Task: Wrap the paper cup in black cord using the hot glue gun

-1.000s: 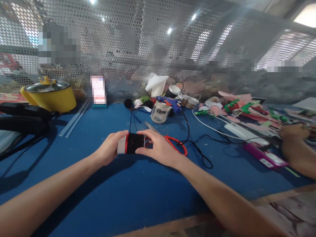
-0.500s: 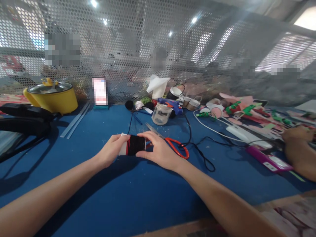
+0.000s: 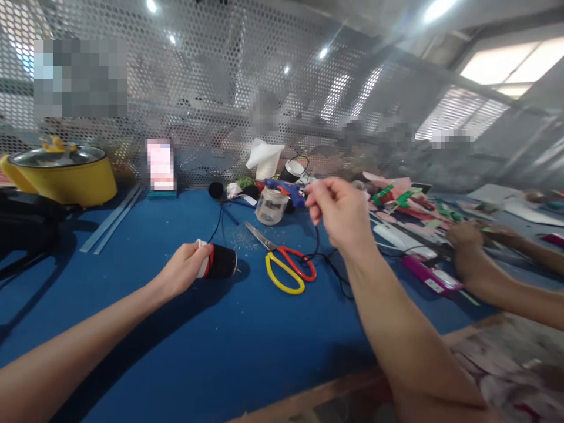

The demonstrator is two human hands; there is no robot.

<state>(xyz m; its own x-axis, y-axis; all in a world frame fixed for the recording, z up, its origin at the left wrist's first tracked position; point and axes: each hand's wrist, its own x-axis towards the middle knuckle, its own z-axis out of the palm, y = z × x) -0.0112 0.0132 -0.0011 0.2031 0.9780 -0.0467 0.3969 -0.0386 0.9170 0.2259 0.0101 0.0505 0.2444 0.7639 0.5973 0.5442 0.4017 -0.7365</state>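
My left hand (image 3: 185, 267) is closed round the white end of a small cup wrapped in black yarn (image 3: 222, 262) with a red band, lying on its side just over the table. A black strand runs from it towards a dark yarn ball (image 3: 215, 190). My right hand (image 3: 339, 211) is raised, its fingers pinched together beside the blue glue gun (image 3: 285, 191). What those fingers hold, if anything, I cannot make out. The glue gun rests across a clear jar (image 3: 270, 208). Scissors with red and yellow handles (image 3: 282, 267) lie between my hands.
A yellow pot (image 3: 66, 176) and two clear strips (image 3: 112, 220) are on the left. A lit phone (image 3: 161, 165) stands behind. To the right are a purple box (image 3: 432, 275), a white power strip (image 3: 403, 242), cords and another person's hand (image 3: 467, 241). Perforated metal forms the back.
My right hand has let go of the wrapped cup and moved up and right to the glue gun. My left hand keeps the cup. The scissors show fully now. The view has turned right.
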